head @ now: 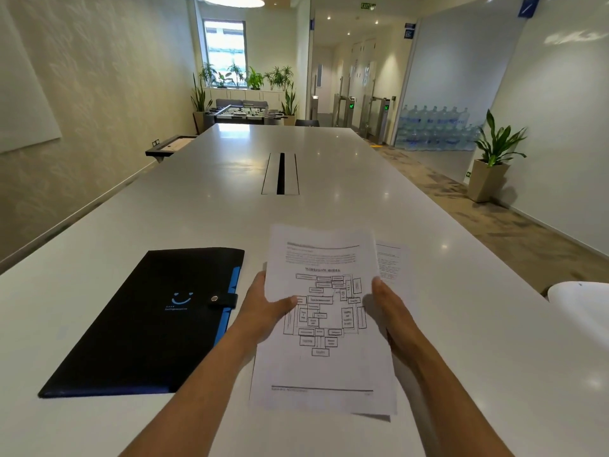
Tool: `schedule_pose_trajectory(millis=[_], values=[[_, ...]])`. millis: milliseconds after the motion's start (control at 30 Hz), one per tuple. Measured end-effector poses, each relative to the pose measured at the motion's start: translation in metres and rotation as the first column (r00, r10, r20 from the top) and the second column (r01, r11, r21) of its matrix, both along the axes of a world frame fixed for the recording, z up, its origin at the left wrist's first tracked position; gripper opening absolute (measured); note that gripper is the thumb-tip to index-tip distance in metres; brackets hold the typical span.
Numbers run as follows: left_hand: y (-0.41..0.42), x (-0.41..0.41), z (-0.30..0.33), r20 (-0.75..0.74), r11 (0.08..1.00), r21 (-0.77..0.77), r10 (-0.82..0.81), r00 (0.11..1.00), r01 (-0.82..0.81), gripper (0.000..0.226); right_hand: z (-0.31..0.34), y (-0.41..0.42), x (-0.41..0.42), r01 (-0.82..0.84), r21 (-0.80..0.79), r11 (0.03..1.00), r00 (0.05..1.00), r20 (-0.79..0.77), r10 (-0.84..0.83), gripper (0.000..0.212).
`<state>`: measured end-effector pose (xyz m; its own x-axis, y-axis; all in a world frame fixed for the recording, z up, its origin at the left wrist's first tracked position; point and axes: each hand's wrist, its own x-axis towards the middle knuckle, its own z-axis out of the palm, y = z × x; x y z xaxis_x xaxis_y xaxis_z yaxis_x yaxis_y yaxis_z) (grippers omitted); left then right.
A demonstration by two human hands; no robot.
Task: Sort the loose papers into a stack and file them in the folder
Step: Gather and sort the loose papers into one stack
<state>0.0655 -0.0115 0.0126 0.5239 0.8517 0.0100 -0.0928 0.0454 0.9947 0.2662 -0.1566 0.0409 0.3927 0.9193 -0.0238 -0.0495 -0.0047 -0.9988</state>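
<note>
Two hands hold the papers (324,321) between them, above the counter (461,324). The left hand (263,308) is clamped on the left edge, thumb lying on the printed face and fingers hidden behind; the right hand (392,308) closes on the right edge in a like grip, though its fingers are mostly out of sight behind the sheets. How many sheets the bundle holds cannot be told, but a second edge peeks out at its lower right corner, so the edges are not yet flush.

Just beyond the right hand, one more sheet (390,262) shows past the bundle's right edge; whether it lies on the counter or belongs to the bundle is unclear. To the left of the left hand, just beside the wrist, the folder (148,321) lies flat on the counter, its strap snapped shut.

By my judgement the stacking step is in hand: the sheets are gathered but not squared. Next would call for picking up any stray sheet, tapping the edges even, then freeing one hand to unsnap and open the folder.

The papers' long axis runs away from the person, heading at the far end and tilted slightly leftward. The folder's long axis runs from near left to far right.
</note>
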Motion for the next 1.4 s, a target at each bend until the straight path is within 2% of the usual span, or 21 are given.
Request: schedule_pose_trajectory(millis=[67,133,200,300,400,533,667,733,800,867,933,1000,1033,1100,1167,1300,1400], values=[[0.001,0.001,0.015,0.066,0.997,0.078,0.004,0.998,-0.009,0.062,0.006,0.001,0.005,-0.015,0.099,0.995,0.995,0.097,0.005,0.025],[-0.001,0.002,0.037,0.083,0.976,0.208,0.047,0.995,-0.063,0.060,0.018,0.002,0.008,0.012,0.166,0.986,0.979,0.197,-0.046,0.037],[-0.003,0.001,0.059,0.069,0.911,0.389,0.121,0.990,-0.138,0.059,0.032,0.005,0.010,0.030,0.253,0.967,0.974,0.212,-0.086,0.040],[-0.008,0.000,0.081,0.161,0.855,0.471,0.158,0.974,-0.216,0.060,0.047,0.005,0.007,0.054,0.361,0.931,0.968,0.211,-0.138,0.039],[-0.014,0.000,0.088,0.199,0.863,0.460,0.127,0.972,-0.208,0.060,0.046,0.004,0.003,0.096,0.408,0.908,0.960,0.203,-0.193,0.045],[-0.019,0.004,0.067,0.148,0.929,0.338,0.106,0.983,-0.151,0.067,0.026,0.006,-0.007,0.162,0.385,0.909,0.949,0.190,-0.250,0.055],[-0.022,0.009,0.053,0.074,0.944,0.293,0.137,0.988,-0.153,0.047,0.015,0.008,-0.008,0.166,0.366,0.916,0.942,0.216,-0.257,0.055],[-0.019,0.010,0.053,0.066,0.943,0.293,0.143,0.988,-0.156,0.045,0.018,0.007,-0.003,0.126,0.367,0.922,0.951,0.221,-0.218,0.052],[-0.014,0.009,0.053,0.051,0.935,0.310,0.167,0.985,-0.174,0.048,0.019,0.006,0.005,0.166,0.376,0.911,0.929,0.250,-0.273,0.049],[-0.006,0.008,0.045,0.058,0.943,0.277,0.176,0.983,-0.185,0.046,0.015,0.006,0.014,0.360,0.327,0.874,0.850,0.270,-0.451,0.045],[0.002,0.009,0.033,0.101,0.978,0.131,0.150,0.983,-0.163,0.044,0.006,0.005,0.028,0.553,0.182,0.813,0.698,0.430,-0.572,0.052],[0.010,0.010,0.017,0.078,0.986,0.032,0.163,0.984,-0.165,0.044,-0.006,0.004,0.043,0.667,-0.061,0.743,0.573,0.679,-0.459,0.062],[0.013,0.010,0.008,0.044,0.985,0.005,0.173,0.984,-0.173,0.046,-0.011,0.004,0.047,0.685,-0.166,0.709,0.549,0.757,-0.353,0.068],[0.018,0.008,-0.010,-0.041,0.983,-0.057,0.174,0.984,-0.176,0.048,-0.017,0.005,0.050,0.691,-0.304,0.656,0.529,0.831,-0.173,0.080],[0.024,0.006,-0.025,-0.120,0.977,-0.122,0.161,0.980,-0.175,0.047,-0.017,0.010,0.049,0.685,-0.366,0.630,0.513,0.856,-0.060,0.091],[0.032,0.004,-0.035,-0.186,0.962,-0.178,0.171,0.967,-0.205,0.043,-0.014,0.023,0.047,0.672,-0.431,0.602,0.492,0.868,0.072,0.113],[0.033,0.005,-0.034,-0.210,0.963,-0.178,0.162,0.964,-0.200,0.042,-0.010,0.028,0.049,0.661,-0.475,0.581,0.520,0.848,0.102,0.125]])
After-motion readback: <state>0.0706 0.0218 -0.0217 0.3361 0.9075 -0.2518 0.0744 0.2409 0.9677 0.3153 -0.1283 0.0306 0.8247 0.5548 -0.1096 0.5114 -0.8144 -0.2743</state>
